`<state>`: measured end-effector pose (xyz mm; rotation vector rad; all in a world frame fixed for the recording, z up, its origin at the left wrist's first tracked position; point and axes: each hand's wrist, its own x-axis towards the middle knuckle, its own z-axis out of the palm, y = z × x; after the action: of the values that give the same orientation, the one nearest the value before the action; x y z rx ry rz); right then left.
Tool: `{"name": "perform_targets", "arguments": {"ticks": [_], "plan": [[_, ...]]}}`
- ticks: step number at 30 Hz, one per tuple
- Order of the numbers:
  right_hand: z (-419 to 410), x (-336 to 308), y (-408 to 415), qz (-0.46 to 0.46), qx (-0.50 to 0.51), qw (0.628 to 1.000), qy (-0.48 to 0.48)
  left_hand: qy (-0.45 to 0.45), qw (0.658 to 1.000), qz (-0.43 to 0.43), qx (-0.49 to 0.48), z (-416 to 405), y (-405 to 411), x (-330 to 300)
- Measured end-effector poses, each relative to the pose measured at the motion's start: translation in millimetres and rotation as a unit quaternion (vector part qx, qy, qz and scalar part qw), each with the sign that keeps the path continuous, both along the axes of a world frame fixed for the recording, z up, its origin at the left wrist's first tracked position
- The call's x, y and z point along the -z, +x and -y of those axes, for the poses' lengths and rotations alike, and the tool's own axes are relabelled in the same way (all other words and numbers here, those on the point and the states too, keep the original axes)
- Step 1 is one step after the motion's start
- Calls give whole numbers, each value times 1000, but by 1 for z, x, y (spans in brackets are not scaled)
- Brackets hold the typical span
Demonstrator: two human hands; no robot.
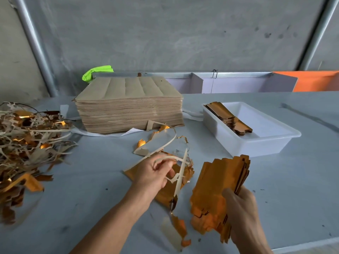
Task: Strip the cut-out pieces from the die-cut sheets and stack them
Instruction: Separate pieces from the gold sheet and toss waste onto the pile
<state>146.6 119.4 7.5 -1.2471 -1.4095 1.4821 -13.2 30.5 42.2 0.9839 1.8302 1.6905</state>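
Your right hand [244, 209] sits nearest you at about 5 o'clock, fingers and thumb curled round a thick bundle of gold cut-out pieces [218, 191]; the bundle's long axis runs from 7 o'clock up to 1 o'clock, gold face toward you, its far end lifted toward the white tray [256, 142]. Your left hand [156, 175] is just beside it at 6 o'clock, fingers curled, pinching thin pale waste strips [180, 173] that loop up off a gold die-cut sheet [165, 195] lying flat on the counter [91, 171] under your palm. More loose trim [156, 142] curls at 12 o'clock from that hand, and a torn gold scrap [180, 230] lies at its 5 o'clock, near your forearm. At 2 o'clock the tray holds a stack of stripped gold pieces [229, 119], leaning along its left wall, long axis running 11 to 5 o'clock. A tall pile of brown sheets [128, 105] stands at 11 o'clock, plain side up, its score lines running away from you. At 9 o'clock a tangled heap of offcuts [27, 143] spreads over the counter's left edge.
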Motion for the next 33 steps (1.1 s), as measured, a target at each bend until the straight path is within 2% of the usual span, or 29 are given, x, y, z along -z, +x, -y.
{"name": "perform_targets", "arguments": {"ticks": [1, 3, 5, 7, 8, 10, 11, 13, 15, 16, 18, 22, 24, 30, 33], "plan": [[0, 0, 2, -2, -1, 1000, -4, -4, 999, -50, 11, 0, 1, -1], [-3, 0, 6, -5, 7, 1000, -17, -18, 968, -244, 65, 4, 4, -1], [-8, -1, 13, 3, 34, 999, -18, -56, 894, -423, 136, 9, 10, 3], [-12, -4, 20, 4, 61, 998, -10, -124, 829, -511, 191, 13, 17, 12], [-13, -6, 23, 5, 69, 998, -5, -162, 812, -518, 214, 15, 19, 18], [-15, -9, 29, 9, 81, 997, 4, -216, 810, -467, 282, 18, 25, 19], [-15, -9, 31, 12, 84, 996, 6, -230, 825, -410, 313, 18, 27, 17], [-17, -8, 33, 20, 89, 996, 6, -216, 885, -263, 318, 13, 28, 15], [-17, -6, 33, 29, 93, 995, 2, -185, 943, -177, 214, 2, 28, 17], [-17, -6, 33, 30, 94, 995, -1, -179, 956, -181, 147, -5, 28, 19], [-17, -6, 32, 20, 98, 995, -6, -199, 942, -262, 64, -18, 30, 27], [-16, -10, 32, 12, 99, 995, 3, -305, 869, -388, 34, -33, 43, 38], [-16, -12, 32, 14, 99, 995, 10, -338, 840, -424, 22, -37, 51, 40], [-23, -21, 26, 17, 72, 997, 36, -284, 847, -449, -13, -33, 46, 28], [-23, -38, 15, -6, 63, 996, 66, -261, 797, -536, -96, -30, 39, 8]]}}
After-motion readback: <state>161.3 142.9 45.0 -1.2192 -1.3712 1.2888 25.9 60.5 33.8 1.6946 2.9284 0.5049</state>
